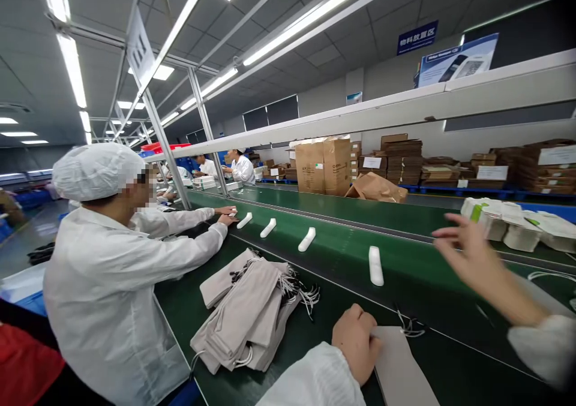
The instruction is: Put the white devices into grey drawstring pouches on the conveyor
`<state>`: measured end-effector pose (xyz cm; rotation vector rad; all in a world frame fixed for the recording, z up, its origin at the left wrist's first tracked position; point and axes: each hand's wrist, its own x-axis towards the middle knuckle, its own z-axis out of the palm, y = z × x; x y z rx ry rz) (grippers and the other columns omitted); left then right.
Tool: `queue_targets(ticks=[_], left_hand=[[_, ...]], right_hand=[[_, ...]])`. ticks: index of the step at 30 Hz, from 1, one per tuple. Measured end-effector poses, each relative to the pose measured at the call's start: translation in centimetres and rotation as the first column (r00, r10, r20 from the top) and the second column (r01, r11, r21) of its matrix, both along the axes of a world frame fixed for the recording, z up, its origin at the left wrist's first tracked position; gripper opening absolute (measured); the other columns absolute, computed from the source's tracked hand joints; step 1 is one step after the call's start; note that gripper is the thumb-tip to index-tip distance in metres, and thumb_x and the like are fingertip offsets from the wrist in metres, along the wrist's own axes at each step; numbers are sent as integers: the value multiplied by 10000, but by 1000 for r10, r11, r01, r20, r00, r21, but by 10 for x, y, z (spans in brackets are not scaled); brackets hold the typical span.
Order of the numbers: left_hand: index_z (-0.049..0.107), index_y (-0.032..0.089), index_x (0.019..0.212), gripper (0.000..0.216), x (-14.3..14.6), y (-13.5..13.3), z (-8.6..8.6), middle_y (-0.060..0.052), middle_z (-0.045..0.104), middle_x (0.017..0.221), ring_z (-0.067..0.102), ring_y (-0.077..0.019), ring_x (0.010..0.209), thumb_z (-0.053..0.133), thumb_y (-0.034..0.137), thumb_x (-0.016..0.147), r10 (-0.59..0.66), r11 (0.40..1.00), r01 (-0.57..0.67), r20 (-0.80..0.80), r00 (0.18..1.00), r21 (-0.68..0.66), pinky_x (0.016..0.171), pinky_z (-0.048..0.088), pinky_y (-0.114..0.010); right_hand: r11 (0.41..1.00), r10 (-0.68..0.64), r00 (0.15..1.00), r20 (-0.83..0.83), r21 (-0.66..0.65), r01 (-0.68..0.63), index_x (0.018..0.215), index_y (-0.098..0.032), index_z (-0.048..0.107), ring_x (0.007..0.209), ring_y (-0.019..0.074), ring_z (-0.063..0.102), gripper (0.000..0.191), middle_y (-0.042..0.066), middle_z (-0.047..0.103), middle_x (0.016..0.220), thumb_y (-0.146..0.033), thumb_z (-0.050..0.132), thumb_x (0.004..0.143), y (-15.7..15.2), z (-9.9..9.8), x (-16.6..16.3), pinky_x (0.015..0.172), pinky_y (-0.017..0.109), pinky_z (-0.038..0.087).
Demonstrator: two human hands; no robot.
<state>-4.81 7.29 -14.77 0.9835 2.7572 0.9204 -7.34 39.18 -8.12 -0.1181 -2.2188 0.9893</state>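
Note:
My left hand rests curled on the edge of a flat beige drawstring pouch lying on the green work surface. My right hand hovers above the green conveyor belt with fingers spread and nothing in it. The nearest white oblong device lies on the belt to its left. Three more white devices trail along the belt toward the far left.
A pile of beige pouches lies left of my hand. A co-worker in white coat and cap sits at my left, hands on the belt. White packages sit past the belt at right. Cardboard boxes stand behind.

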Motion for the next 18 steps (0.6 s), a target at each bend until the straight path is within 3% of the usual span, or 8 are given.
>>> queue_targets(ticks=[3, 5, 7, 11, 15, 17, 18], left_hand=[[667, 227, 1048, 284, -3, 1, -6, -51, 613, 1056, 575, -219, 926, 538, 130, 815, -30, 999, 31, -55, 998, 14, 788, 468, -349], [664, 232, 1038, 291, -4, 2, -8, -42, 621, 1048, 570, -208, 928, 518, 98, 825, -49, 999, 49, -108, 993, 2, 766, 455, -333], [652, 220, 988, 255, -3, 3, -10, -45, 616, 1037, 552, -202, 916, 506, 78, 836, -62, 998, 56, -176, 982, -41, 733, 433, -327], [585, 187, 854, 156, -2, 1, -8, -61, 606, 963, 499, -196, 875, 509, 54, 825, -129, 990, 99, -368, 921, -100, 763, 387, -353], [507, 191, 794, 153, 0, -2, 5, -19, 608, 822, 504, -171, 847, 538, 44, 762, -216, 968, 249, -425, 879, 25, 852, 352, -359], [488, 194, 782, 190, 0, -3, 14, 10, 576, 751, 494, -145, 763, 548, 30, 709, -194, 953, 262, -353, 915, 154, 827, 347, -336], [486, 196, 778, 201, 0, -3, 19, 22, 557, 726, 479, -133, 721, 544, 22, 694, -175, 943, 246, -293, 940, 226, 803, 345, -322]], right_hand=[[982, -17, 926, 377, 182, -56, 1434, -158, 368, 1063, 298, 642, 642, 204, 597, 1278, -488, 486, 897, -38, -34, -46, 886, 421, 493], [958, -84, 810, 581, 270, -94, 1339, -113, 482, 1065, 333, 644, 600, 225, 627, 1232, -524, 471, 902, -57, -59, -70, 869, 436, 496], [942, -144, 746, 650, 321, -97, 1256, -77, 539, 988, 354, 661, 533, 236, 666, 1113, -482, 470, 917, -70, -79, -86, 819, 454, 499], [914, -168, 788, 593, 393, -101, 1373, -47, 443, 953, 341, 651, 484, 243, 650, 1080, -134, 425, 898, -79, -94, -96, 800, 457, 478], [889, -125, 852, 508, 439, -131, 1413, -119, 417, 1095, 309, 589, 644, 218, 583, 1175, 47, 383, 792, -73, -90, -87, 908, 439, 452], [934, -59, 910, 411, 344, -95, 1422, -138, 369, 1156, 303, 554, 662, 201, 524, 1249, 18, 428, 782, -71, -80, -75, 959, 446, 448], [972, 0, 946, 325, 223, -77, 1430, -156, 335, 1165, 299, 547, 673, 188, 492, 1281, -24, 477, 785, -71, -72, -67, 976, 453, 454]])
